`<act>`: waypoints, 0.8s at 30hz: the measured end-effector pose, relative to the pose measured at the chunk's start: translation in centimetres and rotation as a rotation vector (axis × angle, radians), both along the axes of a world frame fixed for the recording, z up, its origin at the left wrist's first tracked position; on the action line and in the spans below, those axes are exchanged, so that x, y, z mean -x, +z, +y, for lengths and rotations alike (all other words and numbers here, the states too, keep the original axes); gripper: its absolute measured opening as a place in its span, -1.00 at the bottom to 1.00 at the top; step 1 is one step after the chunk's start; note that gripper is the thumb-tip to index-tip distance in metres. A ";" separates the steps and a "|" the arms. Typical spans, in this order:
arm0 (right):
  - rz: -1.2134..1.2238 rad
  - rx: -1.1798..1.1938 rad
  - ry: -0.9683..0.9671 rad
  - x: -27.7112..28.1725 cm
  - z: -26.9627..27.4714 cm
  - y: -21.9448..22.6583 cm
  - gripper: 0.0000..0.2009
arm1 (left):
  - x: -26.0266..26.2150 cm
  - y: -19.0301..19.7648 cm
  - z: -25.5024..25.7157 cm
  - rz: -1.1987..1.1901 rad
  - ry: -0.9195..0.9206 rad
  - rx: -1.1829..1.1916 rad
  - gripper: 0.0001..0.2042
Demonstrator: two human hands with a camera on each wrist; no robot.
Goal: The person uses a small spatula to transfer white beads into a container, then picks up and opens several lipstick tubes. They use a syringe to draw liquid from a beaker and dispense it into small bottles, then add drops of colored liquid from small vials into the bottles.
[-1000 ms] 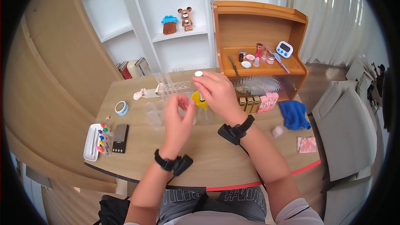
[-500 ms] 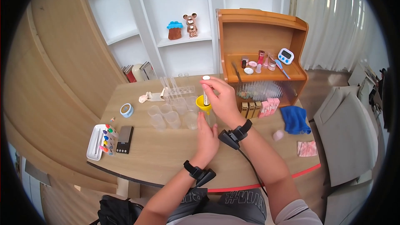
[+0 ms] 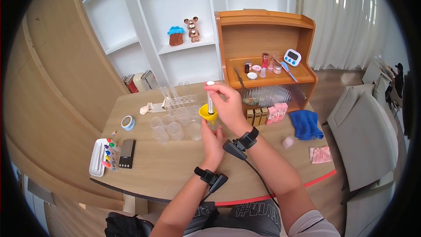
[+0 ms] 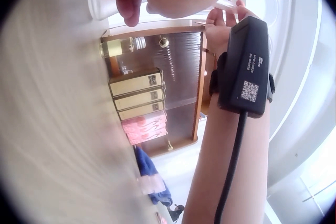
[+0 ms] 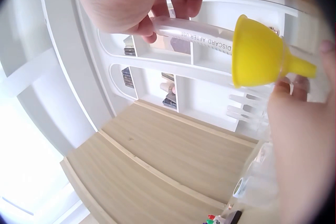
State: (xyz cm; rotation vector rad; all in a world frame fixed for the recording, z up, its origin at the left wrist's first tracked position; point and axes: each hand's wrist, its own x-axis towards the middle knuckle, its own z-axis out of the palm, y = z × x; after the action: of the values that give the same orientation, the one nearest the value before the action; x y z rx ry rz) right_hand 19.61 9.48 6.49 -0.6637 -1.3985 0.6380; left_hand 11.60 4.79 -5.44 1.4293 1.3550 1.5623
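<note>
a second ago my left hand was lifted beside the clear cups; now it is right of them, its fingers and thumb curled closely round the clear vessel under the yellow funnel. the syringe stands nearly upright, its lower end still inside the funnel's mouth. at its right, my right hand keeps its top pinched between thumb and fingers, the other fingers bent.

my left hand covers most of the vessel, the syringe's tip is hidden in the funnel, and i can't make out any liquid in the barrel.
</note>
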 end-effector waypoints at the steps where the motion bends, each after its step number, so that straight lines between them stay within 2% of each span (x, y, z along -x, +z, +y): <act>1: 0.004 -0.016 0.007 -0.1 0.1 0.0 -0.85 | -0.1 0.0 0.1 0.007 0.024 -0.052 -0.43; 2: 0.007 -0.032 0.014 -0.2 0.2 0.1 -0.85 | -0.1 -0.1 0.2 0.013 0.048 -0.103 -0.44; 5: 0.011 -0.022 0.055 -0.6 0.1 0.5 -0.85 | 0.0 1.2 -0.8 -0.005 0.022 0.000 -0.53; 8: 0.015 0.010 0.097 -0.8 0.0 1.0 -0.84 | 0.5 1.2 -0.7 0.168 0.081 -0.094 -0.64; 15: 0.023 0.034 0.221 -1.0 -0.9 2.1 -0.83 | 1.0 1.4 -1.3 0.145 0.042 -0.080 -0.64; 18: 0.165 0.151 0.332 -0.8 -1.4 2.7 -0.85 | 1.4 1.3 -1.2 0.136 0.044 -0.065 -0.64; 24: 0.101 0.246 0.319 -1.6 -1.0 2.7 -0.87 | 1.7 0.4 -0.6 0.186 0.057 -0.105 -0.59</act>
State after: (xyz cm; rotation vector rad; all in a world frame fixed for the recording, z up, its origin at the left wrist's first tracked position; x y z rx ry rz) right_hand 21.19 8.49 9.20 -0.5954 -1.3541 1.0953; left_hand 9.87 4.15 -5.07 1.6476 1.4501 1.5895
